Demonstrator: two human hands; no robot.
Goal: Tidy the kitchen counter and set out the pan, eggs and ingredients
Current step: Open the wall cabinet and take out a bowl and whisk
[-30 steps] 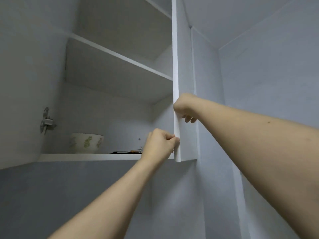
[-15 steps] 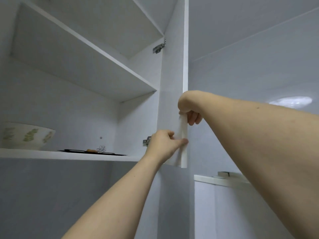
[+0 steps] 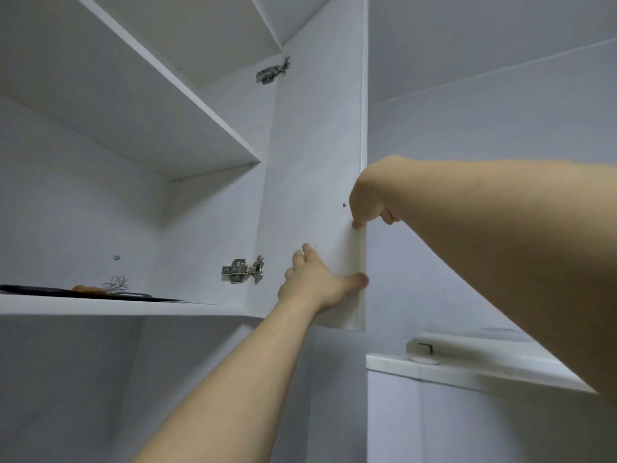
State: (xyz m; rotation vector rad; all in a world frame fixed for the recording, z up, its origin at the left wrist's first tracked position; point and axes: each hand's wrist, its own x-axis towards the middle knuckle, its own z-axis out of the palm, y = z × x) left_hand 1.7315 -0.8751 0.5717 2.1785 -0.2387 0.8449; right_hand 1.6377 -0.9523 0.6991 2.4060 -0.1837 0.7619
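I look up into a white wall cupboard whose right door (image 3: 314,155) stands swung wide open. My left hand (image 3: 320,282) lies flat on the door's inner face near its lower corner, fingers spread, thumb at the free edge. My right hand (image 3: 370,202) grips that free edge higher up, fingers curled round the far side. On the lowest shelf (image 3: 127,309) lies a flat black item (image 3: 83,294) with a wire whisk (image 3: 115,284) and a brown handle on it.
Two metal hinges (image 3: 243,270) hold the door to the cupboard side. The upper shelves (image 3: 173,95) show nothing on them. To the right, a white ledge (image 3: 467,372) carries a pale rounded object (image 3: 422,352). A plain wall fills the rest.
The door has swung further open to the right. My left hand has gone from a curled grip on its edge to a flat palm on its inner face. The bowl has left the view.
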